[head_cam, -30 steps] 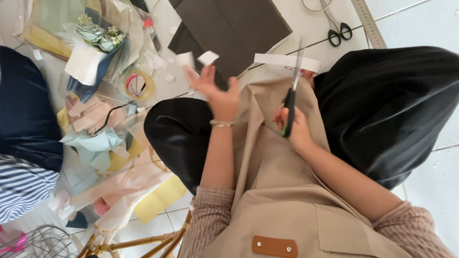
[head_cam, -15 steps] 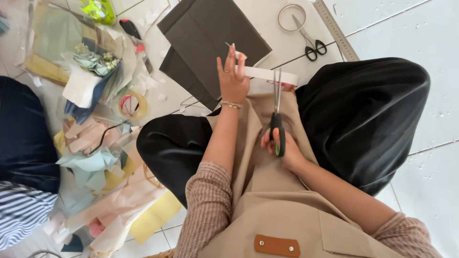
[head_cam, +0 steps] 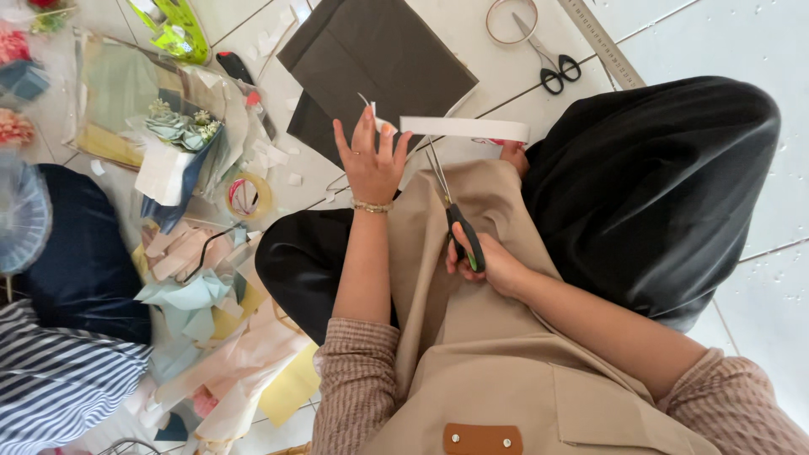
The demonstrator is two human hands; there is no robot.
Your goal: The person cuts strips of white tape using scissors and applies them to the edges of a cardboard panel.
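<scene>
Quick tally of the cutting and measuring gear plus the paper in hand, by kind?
Scissors: 2, one pair in the right hand, blades at, and one pair on the floor
White paper strip: 1, held by the left hand
Dark card sheets: 2
Ruler: 1
Tape rolls: 2
Total: 8

Single head-worn view, steeply downward, close over lap and floor (head_cam: 716, 34)

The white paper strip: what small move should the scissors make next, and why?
Probably close the blades. The left hand holds the white paper strip level by one end, and the scissors in the right hand point up just under it, blades slightly apart, apparently at its lower edge.
</scene>
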